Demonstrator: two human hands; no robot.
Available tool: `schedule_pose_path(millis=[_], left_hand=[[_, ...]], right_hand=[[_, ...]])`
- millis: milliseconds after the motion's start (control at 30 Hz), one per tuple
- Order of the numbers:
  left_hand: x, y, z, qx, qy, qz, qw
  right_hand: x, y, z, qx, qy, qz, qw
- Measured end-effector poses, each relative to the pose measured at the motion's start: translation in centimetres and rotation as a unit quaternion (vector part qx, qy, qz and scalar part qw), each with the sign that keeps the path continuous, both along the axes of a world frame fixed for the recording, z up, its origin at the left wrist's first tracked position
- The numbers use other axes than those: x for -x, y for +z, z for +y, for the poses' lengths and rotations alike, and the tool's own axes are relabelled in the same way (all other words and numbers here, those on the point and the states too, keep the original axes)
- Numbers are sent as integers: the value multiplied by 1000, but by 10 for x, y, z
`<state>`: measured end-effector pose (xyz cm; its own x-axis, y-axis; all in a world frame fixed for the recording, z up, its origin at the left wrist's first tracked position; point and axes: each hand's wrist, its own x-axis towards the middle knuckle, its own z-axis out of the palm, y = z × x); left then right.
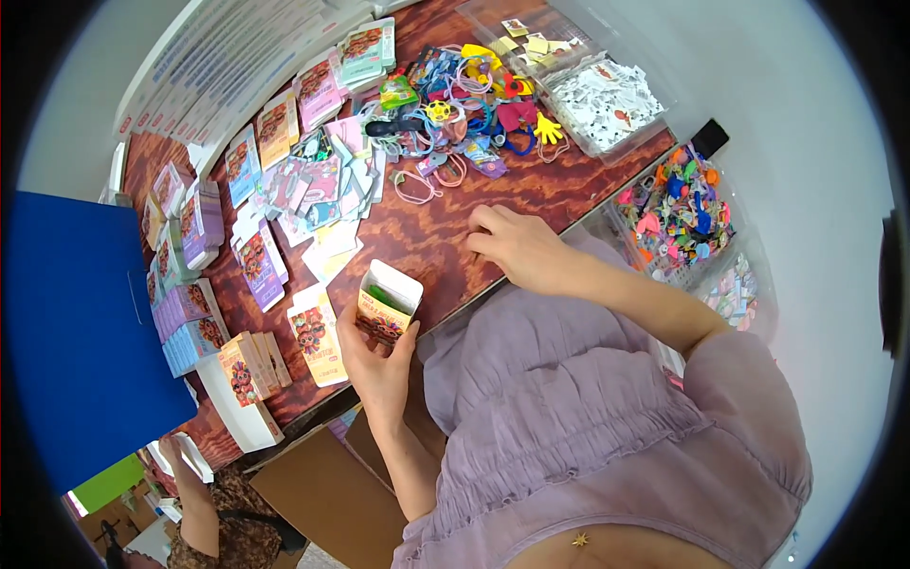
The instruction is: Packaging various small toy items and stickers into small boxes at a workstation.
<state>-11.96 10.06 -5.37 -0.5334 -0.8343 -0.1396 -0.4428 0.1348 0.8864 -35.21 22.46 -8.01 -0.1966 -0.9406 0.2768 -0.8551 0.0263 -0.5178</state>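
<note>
My left hand (pixel 377 365) grips a small open orange carton (pixel 385 303) with a white flap up and something green inside it. It is held just above the near edge of the reddish wooden table (pixel 431 228). My right hand (pixel 517 248) rests on the table to the right of the carton, fingers curled down against the wood; I cannot make out anything in it. Behind both hands lies a heap of colourful hair ties and small toys (pixel 464 104).
Flat small cartons (pixel 256 261) in purple, blue and orange lie in rows on the left. Loose cards (pixel 322 185) are spread mid-table. Clear bins (pixel 607 100) stand at the back right, a bin of colourful trinkets (pixel 678 213) beside me. Another person's arm (pixel 194 493) shows lower left.
</note>
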Motion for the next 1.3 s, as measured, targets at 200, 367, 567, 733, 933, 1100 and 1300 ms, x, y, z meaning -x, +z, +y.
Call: schedule_pose_path(millis=[200,367,567,733,933,1100,1300], left_hand=[[3,-3,1,-31,-4,23,999],[-6,-5,-2,-19,-1,20,1000],[10,-1,2,-49,2,47,998],[19,0,3,3,-51,31,998],[12,-3,6,-21,-17,58,998],[4,-7,0,-43,-5,81,996],[12,4,-3,-15,-63,29,997]], right_hand=[[14,5,20,-17,-19,27,999],[57,22,75,-125,-178,131,967],[54,45,81,-142,-279,89,946],[70,9,21,-41,-283,83,955],[79,-2,-17,-137,-358,101,918],[54,11,-30,36,-292,54,954],[42,-4,-87,19,-131,58,990]])
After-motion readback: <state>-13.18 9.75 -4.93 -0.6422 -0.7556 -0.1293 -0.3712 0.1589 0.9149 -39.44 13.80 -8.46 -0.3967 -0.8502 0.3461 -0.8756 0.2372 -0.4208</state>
